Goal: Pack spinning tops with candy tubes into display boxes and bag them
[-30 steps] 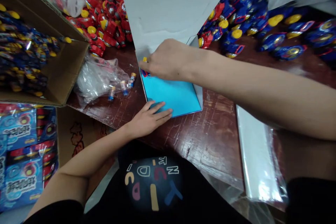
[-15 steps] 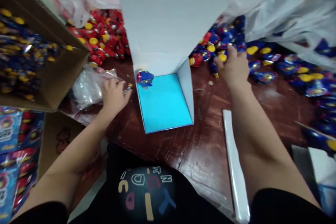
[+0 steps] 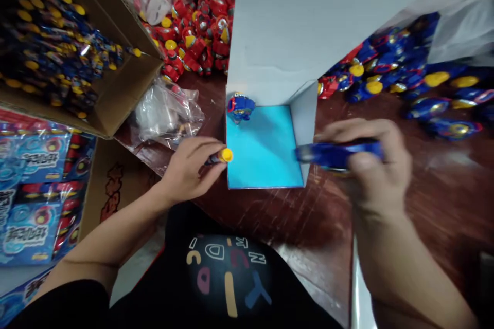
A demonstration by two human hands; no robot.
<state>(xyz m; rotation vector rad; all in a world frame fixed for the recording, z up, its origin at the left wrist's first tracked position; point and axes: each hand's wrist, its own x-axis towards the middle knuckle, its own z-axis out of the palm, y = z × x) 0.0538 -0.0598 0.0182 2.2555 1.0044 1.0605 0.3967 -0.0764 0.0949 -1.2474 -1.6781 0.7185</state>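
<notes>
My left hand (image 3: 193, 169) is closed around a small dark stick with a round yellow end (image 3: 226, 154), just left of the open box (image 3: 266, 186). In my right hand (image 3: 378, 164), at the box's right wall, is a blue plastic toy (image 3: 339, 155), blurred by motion, its tip reaching over that wall. The box is white inside with a bright blue bottom, and its tall white flap (image 3: 293, 20) stands up behind. Another blue toy with red and gold parts (image 3: 241, 107) rests in its far left corner.
Red toys (image 3: 204, 31) lie heaped behind at left, blue toys (image 3: 401, 61) at right. A carton (image 3: 127, 97) of small yellow-ended pieces stands at left, near a clear plastic bag (image 3: 165, 113). Printed blue packages (image 3: 34, 226) sit below. A white strip (image 3: 360, 288) lies near my right forearm.
My right hand has come from the blue pile back to the box with a blue toy. My left hand has moved from the plastic bag toward the box, and the view has shifted.
</notes>
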